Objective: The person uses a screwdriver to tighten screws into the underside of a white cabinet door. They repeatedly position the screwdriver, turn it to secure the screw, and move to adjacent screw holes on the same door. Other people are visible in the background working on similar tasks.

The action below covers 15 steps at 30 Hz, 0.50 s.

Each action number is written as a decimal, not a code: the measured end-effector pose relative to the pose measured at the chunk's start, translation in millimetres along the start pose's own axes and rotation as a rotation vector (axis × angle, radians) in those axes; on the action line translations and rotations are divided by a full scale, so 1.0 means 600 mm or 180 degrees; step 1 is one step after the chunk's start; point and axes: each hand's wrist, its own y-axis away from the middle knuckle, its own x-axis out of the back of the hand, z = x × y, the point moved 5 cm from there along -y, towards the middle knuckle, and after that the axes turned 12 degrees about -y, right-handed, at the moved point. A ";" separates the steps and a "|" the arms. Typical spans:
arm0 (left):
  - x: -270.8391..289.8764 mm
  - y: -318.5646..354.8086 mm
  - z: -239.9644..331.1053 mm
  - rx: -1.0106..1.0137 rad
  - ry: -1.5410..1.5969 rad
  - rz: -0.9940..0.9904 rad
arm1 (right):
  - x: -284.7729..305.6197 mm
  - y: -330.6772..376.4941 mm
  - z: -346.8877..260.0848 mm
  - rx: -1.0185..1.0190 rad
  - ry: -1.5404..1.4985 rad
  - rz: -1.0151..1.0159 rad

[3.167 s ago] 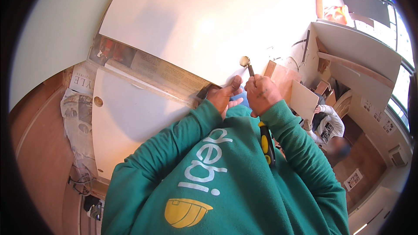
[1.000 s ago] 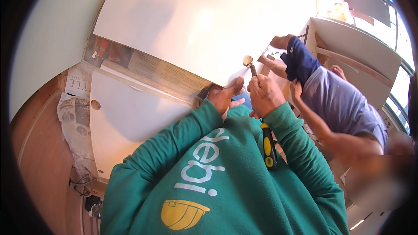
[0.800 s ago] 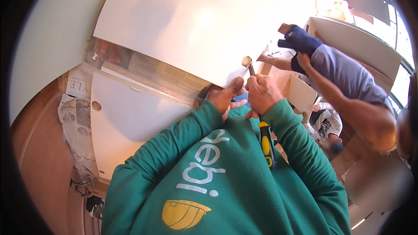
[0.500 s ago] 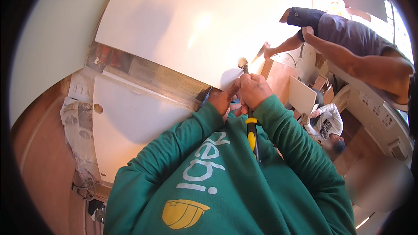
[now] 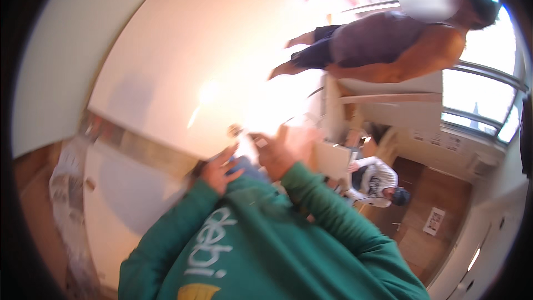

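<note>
A large pale panel lies in front of me, brightly lit. At its near edge shows the small rounded head of a hammer-like tool; its handle cannot be made out now. Just below that head is my left hand, fingers spread apart, by the panel's corner. Whether its fingertips touch the tool is unclear. To the right, my right hand is raised with fingers apart, smeared by motion, and nothing can be seen in it. Green sleeves cover both my forearms.
A second white panel with a round hole lies at left, beside crumpled plastic wrapping. A person in a dark sleeveless top stands beyond the large panel. Another person sits at right, holding a pale board. Windows are behind.
My view has swung, so the scene sits further left. My hands have come apart, and the right one no longer grips the tool's black shaft. The black-and-yellow handle has gone from sight.
</note>
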 end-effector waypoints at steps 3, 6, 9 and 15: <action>-0.011 -0.003 0.012 0.0184 0.0066 0.0270 | -0.009 -0.003 0.016 -0.0161 -0.0132 -0.0181; -0.028 0.013 0.031 0.0248 -0.0228 0.0238 | -0.004 -0.001 0.005 -0.0306 0.0163 -0.0269; -0.024 0.010 0.029 0.0141 -0.0448 0.0217 | -0.013 0.005 -0.006 -0.0375 0.0333 -0.0313; -0.014 0.001 0.019 -0.0055 -0.0273 -0.0245 | -0.028 0.009 -0.008 -0.0520 -0.0444 0.0055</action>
